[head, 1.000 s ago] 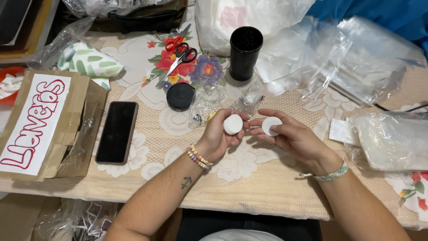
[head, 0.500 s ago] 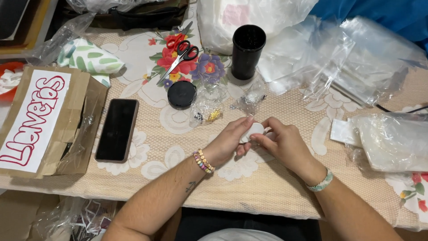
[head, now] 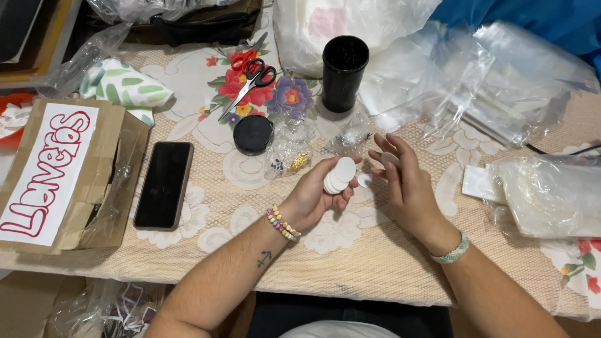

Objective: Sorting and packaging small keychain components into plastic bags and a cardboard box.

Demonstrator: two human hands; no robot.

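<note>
Fanning a small stack of white discs [head: 338, 176] in the left hand [head: 316, 197], the person holds them upright between thumb and curled fingers, just above the lace-covered bench [head: 375, 263]. The right hand [head: 404, 184] is spread open, palm turned inward, with one single white disc [head: 389, 158] resting on its fingertips; another loose disc [head: 364, 181] lies on the bench between the two hands. By the look of it, this is the sorting or counting step, discs being taken off the stack one by one. The next move likely calls for a light pinch, so only one disc parts from the stack. Behind the hands sit small clear bags [head: 289, 150], a black round lid [head: 253, 134], a black cup [head: 344, 72] and scissors [head: 250, 75]; a phone [head: 164, 184] lies well to the left.
</note>
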